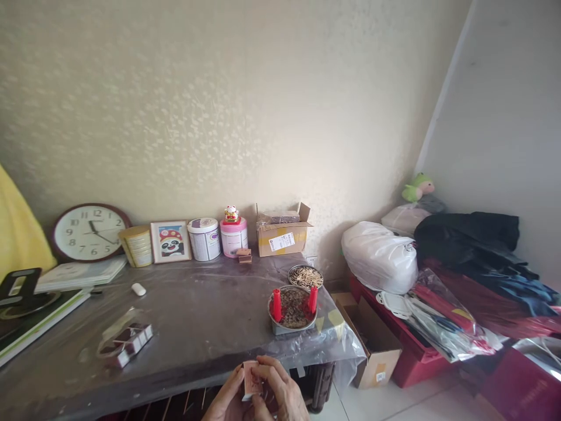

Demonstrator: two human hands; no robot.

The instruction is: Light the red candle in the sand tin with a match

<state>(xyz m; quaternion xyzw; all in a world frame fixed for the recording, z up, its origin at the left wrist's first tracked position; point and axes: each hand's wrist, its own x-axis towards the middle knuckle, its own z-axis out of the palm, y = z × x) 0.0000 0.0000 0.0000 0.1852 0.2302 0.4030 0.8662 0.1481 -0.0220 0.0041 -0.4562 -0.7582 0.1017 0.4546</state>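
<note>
Plastic-covered grey table ahead; my left hand and right hand pinched a small red-printed cardboard matchbox between fingertips. Judged light, crushable; grip the edges.

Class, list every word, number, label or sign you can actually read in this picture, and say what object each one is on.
"12", "1", "2", "9", "10" and the other hour numbers: on the round wall clock.
White shipping label on the cardboard box: too small to read.
Labels on the white tin and pink tin: blurred.
Small box held in the left hand and right hand: print unreadable.
</note>
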